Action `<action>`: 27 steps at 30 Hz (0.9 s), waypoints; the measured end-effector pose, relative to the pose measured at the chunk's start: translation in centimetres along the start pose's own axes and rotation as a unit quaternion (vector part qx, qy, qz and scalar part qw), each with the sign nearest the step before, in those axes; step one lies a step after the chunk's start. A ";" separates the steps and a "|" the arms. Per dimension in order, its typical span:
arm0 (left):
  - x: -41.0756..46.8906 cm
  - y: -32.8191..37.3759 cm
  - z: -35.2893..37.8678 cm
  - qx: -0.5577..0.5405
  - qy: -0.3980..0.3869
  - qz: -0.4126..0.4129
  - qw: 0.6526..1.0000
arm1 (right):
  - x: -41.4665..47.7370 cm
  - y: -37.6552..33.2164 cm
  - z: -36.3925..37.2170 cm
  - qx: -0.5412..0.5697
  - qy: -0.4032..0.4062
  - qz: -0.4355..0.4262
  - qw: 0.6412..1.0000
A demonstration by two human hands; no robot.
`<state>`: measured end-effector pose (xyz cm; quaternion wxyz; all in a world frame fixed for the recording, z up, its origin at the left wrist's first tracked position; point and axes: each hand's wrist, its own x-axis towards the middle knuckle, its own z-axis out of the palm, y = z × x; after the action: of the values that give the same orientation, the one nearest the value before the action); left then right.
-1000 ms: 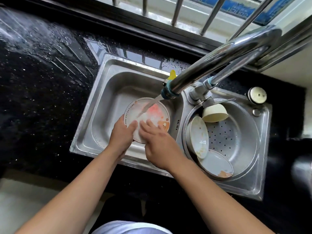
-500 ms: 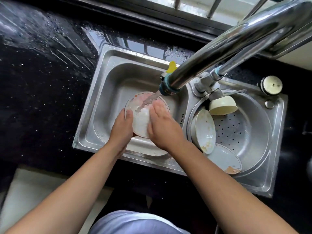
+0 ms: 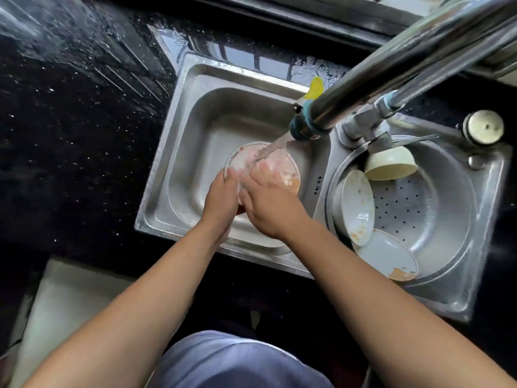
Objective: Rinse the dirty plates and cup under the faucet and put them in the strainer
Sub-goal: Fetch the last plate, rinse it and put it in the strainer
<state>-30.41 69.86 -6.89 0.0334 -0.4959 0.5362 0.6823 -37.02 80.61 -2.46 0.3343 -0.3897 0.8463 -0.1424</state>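
Observation:
A round plate (image 3: 243, 158) with reddish smears is tilted over the left sink basin (image 3: 212, 121), under the running faucet (image 3: 363, 77). My left hand (image 3: 222, 197) grips the plate's left edge. My right hand (image 3: 268, 200) lies flat on the plate's face with fingers spread, in the stream of water. In the round perforated strainer (image 3: 447, 191) on the right lean two plates, one upright (image 3: 355, 205) and one lower (image 3: 386, 256), both with orange stains. A cream cup (image 3: 391, 163) lies on its side at the strainer's back.
Wet black speckled counter (image 3: 70, 121) surrounds the steel double sink. A round white knob (image 3: 484, 127) sits at the sink's back right corner. A yellow tab (image 3: 314, 88) sticks up beside the faucet nozzle. Window bars run along the top.
My right hand has slid across the plate's face toward the left, rubbing under the water. The left hand keeps its grip on the plate. The camera has moved closer and lower.

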 end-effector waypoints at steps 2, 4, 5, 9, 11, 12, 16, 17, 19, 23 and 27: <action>0.4 -0.2 -0.4 -0.033 0.014 -0.009 0.999 | -2.0 -0.1 0.3 0.007 -0.020 -0.029 0.999; 0.5 -0.4 -0.6 -0.055 0.015 -0.021 0.998 | -4.0 0.7 0.7 -0.033 -0.021 -0.008 0.999; 0.3 -0.4 -0.6 -0.057 0.017 -0.023 0.998 | -4.3 1.2 0.7 -0.067 -0.025 0.019 0.997; -0.1 -0.3 0.0 -0.038 -0.004 -0.010 0.999 | -1.2 1.5 0.1 -0.086 -0.041 0.082 0.992; 0.1 -0.2 -0.1 -0.039 -0.005 -0.004 0.999 | 0.0 1.0 -0.1 -0.043 -0.045 0.029 0.998; 0.2 -0.1 -0.3 -0.045 0.001 -0.008 0.999 | -0.2 0.8 0.0 -0.031 -0.049 -0.010 0.998; 0.8 -0.2 -0.9 -0.053 0.014 -0.020 0.998 | -3.0 2.0 1.5 -0.084 -0.045 -0.043 0.995; 0.8 -0.2 -0.8 -0.049 0.010 -0.018 0.999 | -2.9 2.5 1.8 -0.109 -0.044 -0.006 0.993; 0.5 -0.2 -0.3 -0.027 -0.003 -0.011 1.000 | -1.3 2.7 1.4 -0.132 -0.060 0.061 0.987; -0.1 -0.1 -0.2 -0.007 -0.006 0.008 1.000 | 1.3 1.2 0.3 -0.036 -0.068 -0.026 0.997; 1.4 -0.2 -1.3 -0.070 0.002 -0.020 0.997 | -1.5 2.9 0.1 -0.028 -0.031 -0.117 0.992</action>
<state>-30.15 68.32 -7.96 0.0114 -0.5090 0.4768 0.7166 -37.89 83.67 -3.31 0.3301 -0.4995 0.7877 -0.1450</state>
